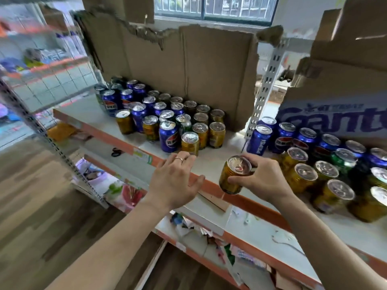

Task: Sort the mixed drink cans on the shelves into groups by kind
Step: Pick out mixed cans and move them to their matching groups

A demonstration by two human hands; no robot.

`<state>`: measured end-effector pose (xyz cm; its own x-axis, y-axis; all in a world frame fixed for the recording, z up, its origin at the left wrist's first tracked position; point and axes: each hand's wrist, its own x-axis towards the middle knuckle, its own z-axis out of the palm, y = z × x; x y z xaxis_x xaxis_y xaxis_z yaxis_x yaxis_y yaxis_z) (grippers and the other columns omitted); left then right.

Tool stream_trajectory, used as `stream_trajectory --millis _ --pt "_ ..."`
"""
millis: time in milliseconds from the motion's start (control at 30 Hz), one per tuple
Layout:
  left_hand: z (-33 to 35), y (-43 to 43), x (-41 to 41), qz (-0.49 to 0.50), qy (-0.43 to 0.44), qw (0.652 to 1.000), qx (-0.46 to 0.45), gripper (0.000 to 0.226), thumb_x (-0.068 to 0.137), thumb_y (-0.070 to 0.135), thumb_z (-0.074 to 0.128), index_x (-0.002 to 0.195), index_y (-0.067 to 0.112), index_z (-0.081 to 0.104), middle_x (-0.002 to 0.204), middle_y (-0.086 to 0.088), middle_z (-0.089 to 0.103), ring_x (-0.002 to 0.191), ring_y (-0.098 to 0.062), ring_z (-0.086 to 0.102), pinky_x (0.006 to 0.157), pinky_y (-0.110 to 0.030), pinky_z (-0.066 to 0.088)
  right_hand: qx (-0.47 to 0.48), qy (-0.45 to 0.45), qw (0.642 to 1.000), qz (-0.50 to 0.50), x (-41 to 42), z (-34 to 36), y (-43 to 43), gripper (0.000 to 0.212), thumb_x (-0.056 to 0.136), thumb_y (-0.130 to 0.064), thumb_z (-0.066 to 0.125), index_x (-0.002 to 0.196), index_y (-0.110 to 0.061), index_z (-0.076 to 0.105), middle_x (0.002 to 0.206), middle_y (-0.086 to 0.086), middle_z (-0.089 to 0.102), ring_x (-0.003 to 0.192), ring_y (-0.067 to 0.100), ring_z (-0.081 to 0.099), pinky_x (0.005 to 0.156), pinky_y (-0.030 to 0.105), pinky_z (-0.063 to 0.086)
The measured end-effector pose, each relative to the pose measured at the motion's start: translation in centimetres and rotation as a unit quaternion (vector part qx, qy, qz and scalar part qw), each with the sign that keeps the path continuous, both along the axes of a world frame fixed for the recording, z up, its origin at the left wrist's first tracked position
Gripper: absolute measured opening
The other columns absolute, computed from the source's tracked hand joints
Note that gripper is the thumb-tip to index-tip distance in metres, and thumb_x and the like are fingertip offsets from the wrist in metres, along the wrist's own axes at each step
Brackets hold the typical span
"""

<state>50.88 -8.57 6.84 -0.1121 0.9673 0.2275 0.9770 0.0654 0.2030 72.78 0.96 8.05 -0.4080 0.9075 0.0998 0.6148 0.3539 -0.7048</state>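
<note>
Gold can [235, 174], tilted a little, sits in the grasp of the right hand [263, 178]: thumb low on its side, the other fingers curled round behind it, just over the orange front edge [211, 188] of the shelf [211, 162]. The left hand [176, 181] is released, fingers spread and holding nothing, a ring [180, 158] on one of them. Its fingertips reach close to the nearest gold can of the left group [190, 143], though I cannot tell whether they touch it. That left group mixes blue Pepsi cans [168, 137], gold ones and at least one green can [184, 122], all upright against a torn cardboard sheet [188, 70]. Past a white slotted upright [263, 91], the right group [314, 164] stands in front of a cardboard box with blue lettering [335, 120], blue cans at the back, gold ones nearer the edge, a green one among them. Loose papers and wrappers [209, 233] lie on the shelf below.
</note>
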Motion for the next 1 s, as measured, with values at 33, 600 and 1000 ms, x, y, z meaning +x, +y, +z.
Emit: stream_trajectory --millis 33,600,1000 --pt "-0.2 0.3 -0.7 -0.001 -0.003 1.0 -0.002 0.069 0.085 0.062 0.031 0.133 0.019 0.055 0.131 -0.001 0.055 0.122 -0.023 0.05 0.099 -0.042 0.046 -0.002 0.001 1.0 -0.004 -0.9 -0.2 0.3 0.068 0.064 -0.027 0.09 0.125 -0.014 0.062 0.094 -0.017 0.06 0.083 -0.006 0.057 0.063 0.001 0.041" --pt "-3.1 9.0 -8.9 0.033 0.0 0.999 0.013 0.057 0.086 0.057 0.044 0.122 0.016 0.061 0.125 -0.001 0.06 0.113 -0.024 0.057 0.09 -0.038 0.048 -0.032 -0.017 0.999 -0.035 -8.8 -5.2 10.6 0.074 0.065 -0.03 0.089 0.131 -0.016 0.058 0.112 0.001 0.07 0.103 0.015 0.064 0.091 0.034 0.055" --pt "-1.0 9.6 -12.4 0.044 0.006 0.998 0.043 0.053 0.089 0.053 0.048 0.126 0.016 0.059 0.128 -0.002 0.059 0.116 -0.022 0.056 0.091 -0.041 0.05 -0.044 -0.058 0.997 -0.007 -7.9 -1.8 11.5 0.073 0.088 -0.051 0.063 0.15 -0.026 0.033 0.151 0.002 0.043 0.139 0.024 0.038 0.111 0.048 0.038"
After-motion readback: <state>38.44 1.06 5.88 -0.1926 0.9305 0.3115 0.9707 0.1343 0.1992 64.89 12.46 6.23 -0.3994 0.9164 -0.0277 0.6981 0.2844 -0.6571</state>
